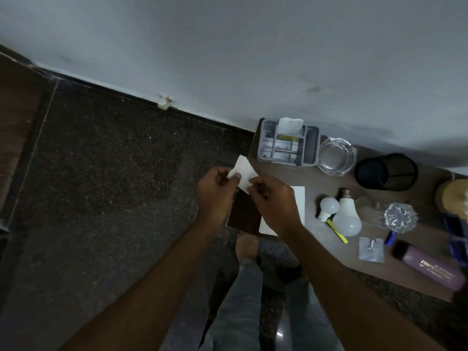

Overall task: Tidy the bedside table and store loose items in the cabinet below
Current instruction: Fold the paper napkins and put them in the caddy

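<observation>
Both hands hold a white folded tissue (243,173) over the left end of the brown bedside table (316,178). My left hand (217,191) pinches its left side and my right hand (274,198) pinches its right corner. Under the hands lies a white sheet of paper (300,198). A grey compartment organizer (288,145) with a crumpled tissue (290,124) stands at the table's back left. Two white light bulbs (347,214) lie in the middle, beside a yellow pen (338,231).
Along the back stand a glass ashtray (335,157), a black mesh cup (386,172) and a wooden-lidded jar (453,196). Further right lie a crystal stopper (400,217), a wall hook plate (371,249), a purple bottle (430,267) and blue items (455,239). Dark speckled floor lies left.
</observation>
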